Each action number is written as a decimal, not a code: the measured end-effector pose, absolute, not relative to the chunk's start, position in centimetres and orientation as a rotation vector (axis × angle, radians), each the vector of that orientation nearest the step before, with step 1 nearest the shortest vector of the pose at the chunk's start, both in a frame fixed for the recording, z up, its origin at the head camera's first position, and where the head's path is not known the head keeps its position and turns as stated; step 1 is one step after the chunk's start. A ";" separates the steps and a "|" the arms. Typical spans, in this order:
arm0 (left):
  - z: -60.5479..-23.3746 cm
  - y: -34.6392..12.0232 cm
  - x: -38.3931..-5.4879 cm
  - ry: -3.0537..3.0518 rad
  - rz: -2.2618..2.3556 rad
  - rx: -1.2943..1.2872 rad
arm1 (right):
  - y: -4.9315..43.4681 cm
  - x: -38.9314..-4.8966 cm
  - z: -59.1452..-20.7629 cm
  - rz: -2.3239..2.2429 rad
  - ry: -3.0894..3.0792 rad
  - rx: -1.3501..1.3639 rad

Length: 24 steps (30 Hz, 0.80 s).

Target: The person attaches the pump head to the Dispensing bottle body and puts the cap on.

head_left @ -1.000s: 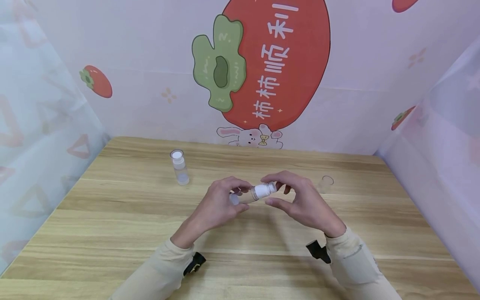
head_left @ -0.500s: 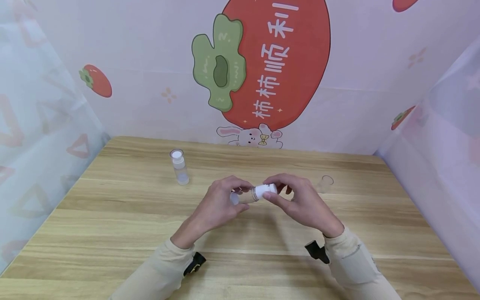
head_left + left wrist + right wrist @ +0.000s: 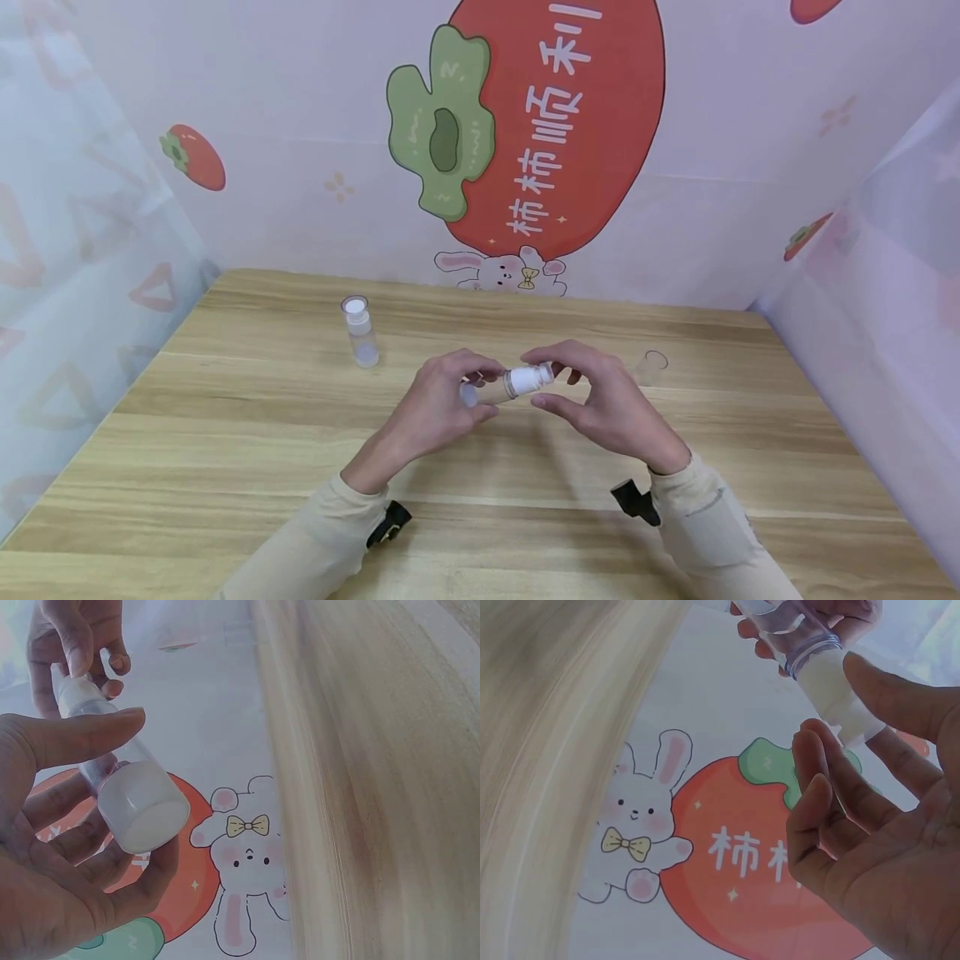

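Head view on my screen puts a clear plastic cylindrical bottle with a white base between the person's two hands, lying aslant above the table. Left fingers and thumb of the left hand are curled round its clear body, gripping it near the white base, which I also see facing me past the thumb in the left wrist view. Just beyond those fingers, the white plastic cylindrical top points toward the right hand. Right fingers are bent loosely about this top; from the head view the thumb stands a little off it, and I can't be sure whether the index fingertip touches. My judgement is that the work is partway: the white top sits on the bottle, though from here I can't tell how tight it is, and no clear cover is over it. Out past the back of the right fingers, a clear see-through cap with a thin dark rim rests on the table, apparently not yet fitted. Beyond the left fingers, farther away, a second clear bottle with a white top stands upright, seemingly complete under its cover. Pale wood tabletop runs beneath all the fingers.
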<state>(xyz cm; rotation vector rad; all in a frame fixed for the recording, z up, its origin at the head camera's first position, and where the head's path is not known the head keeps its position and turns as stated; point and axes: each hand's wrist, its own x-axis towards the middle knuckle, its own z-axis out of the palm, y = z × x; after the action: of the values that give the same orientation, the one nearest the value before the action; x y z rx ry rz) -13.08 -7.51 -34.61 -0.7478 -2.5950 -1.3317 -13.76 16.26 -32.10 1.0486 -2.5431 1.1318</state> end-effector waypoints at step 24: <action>-34.4 -7.4 -13.0 -2.580 -1.280 -0.748 | 15.9 -13.6 -32.1 1.136 -2.649 0.895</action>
<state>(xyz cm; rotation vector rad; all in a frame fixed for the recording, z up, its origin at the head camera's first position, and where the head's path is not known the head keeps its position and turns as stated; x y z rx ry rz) -13.01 -7.38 -34.44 -0.7478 -2.5799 -1.2795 -13.62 15.88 -32.10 0.8946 -2.6489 1.1360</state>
